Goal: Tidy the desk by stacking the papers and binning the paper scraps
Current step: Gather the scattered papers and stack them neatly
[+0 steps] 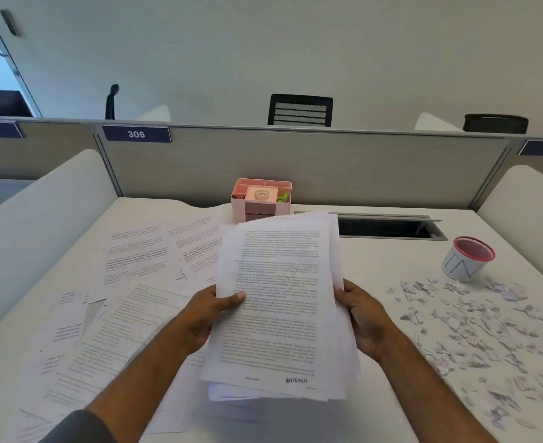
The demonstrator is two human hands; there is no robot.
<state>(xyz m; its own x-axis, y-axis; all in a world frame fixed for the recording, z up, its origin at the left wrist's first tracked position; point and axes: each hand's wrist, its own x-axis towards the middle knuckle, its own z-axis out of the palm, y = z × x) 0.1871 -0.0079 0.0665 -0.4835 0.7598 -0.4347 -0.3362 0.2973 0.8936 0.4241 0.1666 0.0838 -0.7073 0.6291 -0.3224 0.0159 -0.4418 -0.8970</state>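
Both hands hold a loose bundle of papers [279, 302] upright above the middle of the desk [391, 260], toward its near edge. The left hand [209, 318] pinches the bundle's left edge, thumb across the top sheet and fingers behind; the right hand [364, 318] grips the right edge, its fingers wrapped behind the sheets. The bundle is not squared: sheets fan out at the top and bottom edges.

More loose sheets [129, 282] lie overlapped across the left half of the desk, and paper scraps [474, 324] are scattered over the right half, near a small bin [466, 260] with a red rim that stands near the right edge. A pink organiser [261, 198] stands at the far edge.

The uneven bundle looks liable to slip; if either grip loosens, lower sheets could slide out. Setting it down too far right could sweep scraps off the desk or trap them between the pages.
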